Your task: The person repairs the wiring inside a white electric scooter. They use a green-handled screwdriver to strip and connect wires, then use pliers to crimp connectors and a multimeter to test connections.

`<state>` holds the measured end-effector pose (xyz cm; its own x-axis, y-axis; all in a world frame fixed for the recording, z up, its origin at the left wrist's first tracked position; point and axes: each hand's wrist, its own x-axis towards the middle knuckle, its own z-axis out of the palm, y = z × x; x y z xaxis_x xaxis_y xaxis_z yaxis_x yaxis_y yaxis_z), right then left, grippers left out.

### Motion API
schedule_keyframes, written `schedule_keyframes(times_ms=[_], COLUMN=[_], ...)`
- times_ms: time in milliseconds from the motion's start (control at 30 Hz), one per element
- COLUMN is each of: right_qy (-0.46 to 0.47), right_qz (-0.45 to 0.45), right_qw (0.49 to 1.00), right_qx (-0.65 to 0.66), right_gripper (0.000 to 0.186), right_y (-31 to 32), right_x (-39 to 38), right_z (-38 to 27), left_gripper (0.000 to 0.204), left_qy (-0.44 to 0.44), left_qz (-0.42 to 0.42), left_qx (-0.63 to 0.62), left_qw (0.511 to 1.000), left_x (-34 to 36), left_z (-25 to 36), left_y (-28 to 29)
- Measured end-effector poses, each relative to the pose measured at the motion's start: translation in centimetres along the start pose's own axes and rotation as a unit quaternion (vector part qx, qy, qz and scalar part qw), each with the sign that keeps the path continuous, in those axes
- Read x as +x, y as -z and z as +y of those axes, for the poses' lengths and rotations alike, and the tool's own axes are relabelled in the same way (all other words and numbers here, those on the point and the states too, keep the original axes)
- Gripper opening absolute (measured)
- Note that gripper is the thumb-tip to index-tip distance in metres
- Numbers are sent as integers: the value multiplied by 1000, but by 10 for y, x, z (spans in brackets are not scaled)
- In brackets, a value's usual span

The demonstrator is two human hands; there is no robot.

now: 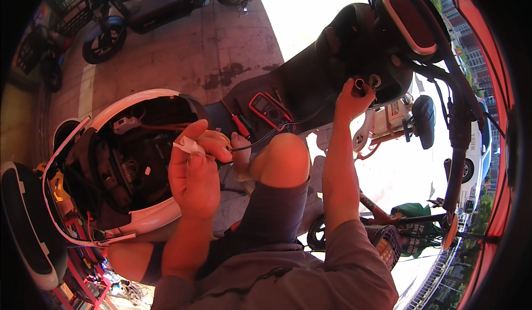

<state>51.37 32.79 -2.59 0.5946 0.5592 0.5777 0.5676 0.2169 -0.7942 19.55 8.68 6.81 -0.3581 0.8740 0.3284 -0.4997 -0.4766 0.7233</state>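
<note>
My left hand (195, 171) is curled around a small white scrap (187, 146), with a thin black cable (260, 139) beside its fingertips. My right hand (354, 99) reaches to two round fittings (374, 81) on the black scooter body (310, 77); its fingers are closed, and what they grip is hard to make out. The cable runs from near my left hand toward the right one. A red-and-black multimeter (270, 112) and a red-handled screwdriver (241, 125) lie on the footboard. At left is an open compartment (133, 171) with wiring inside and a pale rim.
Parked scooters (160, 16) stand at upper left, handlebars (460, 127) rise at right, and a white car (474, 160) is beyond them. A green bag (413, 221) hangs at lower right. A long dark seat (27, 221) is at far left, above red shelving (88, 277).
</note>
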Motion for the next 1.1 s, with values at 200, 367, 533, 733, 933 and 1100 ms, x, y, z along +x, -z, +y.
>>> schedule_keyframes(times_ms=[200,367,533,733,933,1100], right_qy=[11,9,-23,76,18,14], right_qz=[-38,-169,-525,-740,-865,-849], right_qw=[998,981,850,667,485,499], right_qx=[51,91,5,-36,-125,-173], right_gripper=[49,52,52,43,47,50], right_y=[27,41,32,23,47,48], right_x=[-29,-44,-57,-142,-284,-340], right_z=[-28,-85,-126,-94,-42,-14], left_gripper=[57,56,48,36,21,36], left_qy=[-7,-12,57,96,121,245], left_qz=[20,-1,7,-122,-105,27], left_qx=[-45,-45,39,-32,-90,12], left_qw=[999,999,998,987,983,969], left_x=[1,5,-13,-38,-64,-84], left_z=[41,81,121,176,170,130], left_y=[-5,3,14,10,-12,-22])
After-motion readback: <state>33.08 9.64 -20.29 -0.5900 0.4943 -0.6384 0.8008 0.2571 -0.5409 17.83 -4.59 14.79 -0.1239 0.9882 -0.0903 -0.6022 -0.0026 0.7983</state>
